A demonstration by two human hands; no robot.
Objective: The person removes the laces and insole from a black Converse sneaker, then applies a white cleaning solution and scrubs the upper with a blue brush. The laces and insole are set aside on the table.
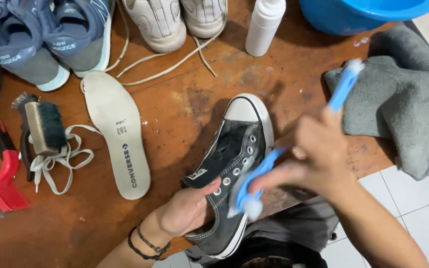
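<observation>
A dark grey canvas sneaker (234, 159) with a white toe cap lies on the wooden table, toe pointing away from me. My left hand (184, 211) grips its heel end from the left. My right hand (319, 154) is closed on a blue double-ended brush (343, 89); the hand is motion-blurred. The brush's lower end (247, 198) is foamy and rests on the sneaker's side by the eyelets. Its upper end sticks up over a grey cloth.
A white insole (117, 134) and loose white laces (60, 159) lie left of the sneaker. Further left are a wooden brush (43, 126) and a red brush (3, 183). Blue sneakers (45, 37), white sneakers (175, 20), a white bottle (264, 25), a blue basin (363, 15) and a grey cloth (403, 99) line the back and right.
</observation>
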